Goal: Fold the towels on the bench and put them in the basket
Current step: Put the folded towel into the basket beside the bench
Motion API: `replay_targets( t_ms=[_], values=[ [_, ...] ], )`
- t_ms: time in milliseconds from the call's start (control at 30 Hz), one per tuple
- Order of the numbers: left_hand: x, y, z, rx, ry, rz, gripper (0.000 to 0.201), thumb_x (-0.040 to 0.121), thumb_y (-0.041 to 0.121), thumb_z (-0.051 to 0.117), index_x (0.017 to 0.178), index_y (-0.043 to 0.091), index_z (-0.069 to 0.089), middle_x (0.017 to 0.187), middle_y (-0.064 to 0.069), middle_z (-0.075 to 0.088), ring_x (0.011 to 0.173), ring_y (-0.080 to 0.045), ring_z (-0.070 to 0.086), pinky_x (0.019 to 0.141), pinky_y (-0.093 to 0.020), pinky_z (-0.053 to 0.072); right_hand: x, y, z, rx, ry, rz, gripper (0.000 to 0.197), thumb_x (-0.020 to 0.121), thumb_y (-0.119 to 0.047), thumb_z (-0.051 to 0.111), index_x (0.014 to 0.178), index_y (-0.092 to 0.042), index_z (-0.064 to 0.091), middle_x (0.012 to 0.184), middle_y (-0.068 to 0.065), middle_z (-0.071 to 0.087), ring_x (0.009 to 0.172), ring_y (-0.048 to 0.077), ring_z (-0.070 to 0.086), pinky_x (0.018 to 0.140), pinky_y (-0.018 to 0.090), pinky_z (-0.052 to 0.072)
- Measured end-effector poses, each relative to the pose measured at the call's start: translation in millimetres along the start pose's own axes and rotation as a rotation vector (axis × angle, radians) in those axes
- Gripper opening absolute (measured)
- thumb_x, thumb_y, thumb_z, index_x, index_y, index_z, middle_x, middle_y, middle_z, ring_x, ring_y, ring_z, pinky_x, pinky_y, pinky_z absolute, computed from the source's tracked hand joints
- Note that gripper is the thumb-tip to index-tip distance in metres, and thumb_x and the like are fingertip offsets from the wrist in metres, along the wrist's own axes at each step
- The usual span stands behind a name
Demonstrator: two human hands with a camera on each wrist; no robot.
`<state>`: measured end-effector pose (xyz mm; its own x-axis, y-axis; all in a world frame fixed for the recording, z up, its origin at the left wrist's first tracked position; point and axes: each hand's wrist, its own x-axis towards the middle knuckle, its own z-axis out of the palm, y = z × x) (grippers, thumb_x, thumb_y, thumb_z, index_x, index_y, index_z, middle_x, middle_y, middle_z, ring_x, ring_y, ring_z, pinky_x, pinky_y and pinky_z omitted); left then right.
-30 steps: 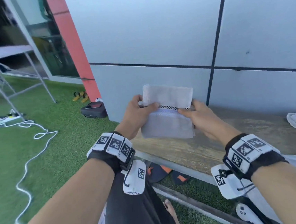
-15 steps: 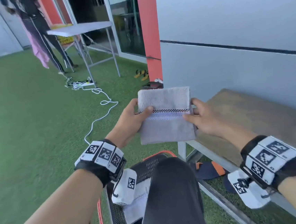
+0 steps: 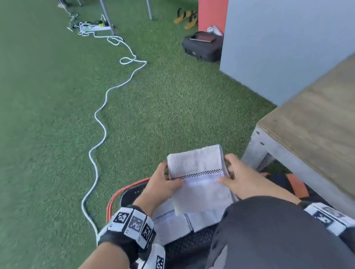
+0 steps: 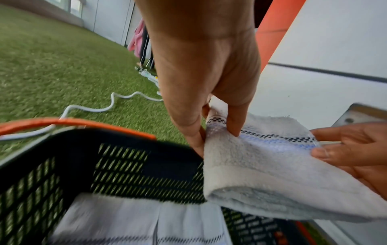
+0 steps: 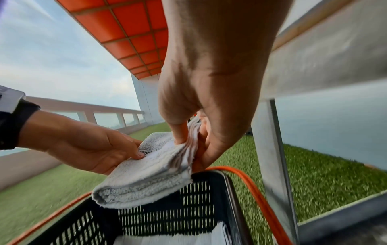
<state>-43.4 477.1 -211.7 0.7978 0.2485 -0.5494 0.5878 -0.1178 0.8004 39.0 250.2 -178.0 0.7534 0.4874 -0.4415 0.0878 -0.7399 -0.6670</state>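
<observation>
A folded white towel (image 3: 198, 175) with a black checked stripe hangs just above the black mesh basket (image 3: 132, 194) with orange handles. My left hand (image 3: 166, 184) pinches its left edge, thumb on top; my right hand (image 3: 230, 176) pinches its right edge. In the left wrist view the towel (image 4: 272, 165) is over the basket's far wall (image 4: 125, 165). In the right wrist view the towel (image 5: 150, 174) shows its stacked layers above the basket (image 5: 167, 207). Folded towels (image 3: 176, 221) lie in the basket's bottom. My knee (image 3: 268, 234) hides the basket's right part.
The wooden bench (image 3: 322, 120) stands to the right, its metal leg (image 3: 254, 150) close to my right hand. A white cable (image 3: 97, 124) snakes over green turf left of the basket. A black bag (image 3: 202, 45) and sandals (image 3: 187, 17) lie further off by the wall.
Both hands have carried the folded towel left and down, away from the bench, to just above the basket. The view has swung down toward the basket and turf.
</observation>
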Motion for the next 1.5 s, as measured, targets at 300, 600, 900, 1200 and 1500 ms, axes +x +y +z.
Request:
replay_targets(
  t_ms=[300,600,900,1200,1500],
  values=[
    [20,-88,18,0.118,0.151,-0.215,0.041,0.090,0.008,0.069,0.115,0.021,0.038,0.088,-0.005,0.055,0.056,-0.014,0.047,0.051,-0.025,0.043,44,28,70,-0.089,-0.211,0.015,0.034,0.098,-0.016,0.054,0.110,-0.020,0.022,0.069,-0.001,0.031,0.047,0.010,0.029,0.042,0.022,0.026],
    [21,-127,2,0.165,0.327,-0.341,0.021,0.091,0.000,0.059,0.094,0.017,0.072,0.104,0.005,0.068,0.049,-0.008,0.049,0.038,-0.016,0.037,78,16,125,-0.070,-0.515,0.052,0.037,0.101,-0.017,0.050,0.137,-0.027,0.045,0.128,0.003,0.055,0.092,0.014,0.058,0.077,0.029,0.043],
    [20,-132,8,0.218,0.378,-0.481,0.044,0.090,-0.006,0.050,0.129,0.009,0.064,0.125,-0.009,0.066,0.086,-0.018,0.061,0.066,-0.020,0.047,82,20,142,-0.122,-0.682,0.126,0.066,0.102,-0.021,0.048,0.158,-0.032,0.016,0.160,0.004,0.032,0.132,0.023,0.049,0.100,0.032,0.040],
    [17,-104,11,0.298,0.399,-0.571,0.028,0.092,0.021,0.058,0.111,0.002,0.058,0.088,-0.003,0.059,0.072,-0.017,0.058,0.063,-0.027,0.049,82,15,121,-0.054,-0.526,0.097,0.056,0.103,-0.026,0.048,0.155,-0.026,0.027,0.158,0.004,0.036,0.139,0.025,0.042,0.113,0.040,0.035],
    [15,17,0,0.326,0.261,-0.252,0.024,0.091,0.029,0.061,0.074,0.015,0.054,0.064,0.004,0.050,0.054,-0.011,0.045,0.053,-0.022,0.046,28,-28,-3,0.100,0.036,-0.134,0.017,0.099,-0.017,0.055,0.100,-0.033,0.059,0.112,-0.010,0.063,0.092,0.005,0.061,0.086,0.027,0.045]
  ],
)
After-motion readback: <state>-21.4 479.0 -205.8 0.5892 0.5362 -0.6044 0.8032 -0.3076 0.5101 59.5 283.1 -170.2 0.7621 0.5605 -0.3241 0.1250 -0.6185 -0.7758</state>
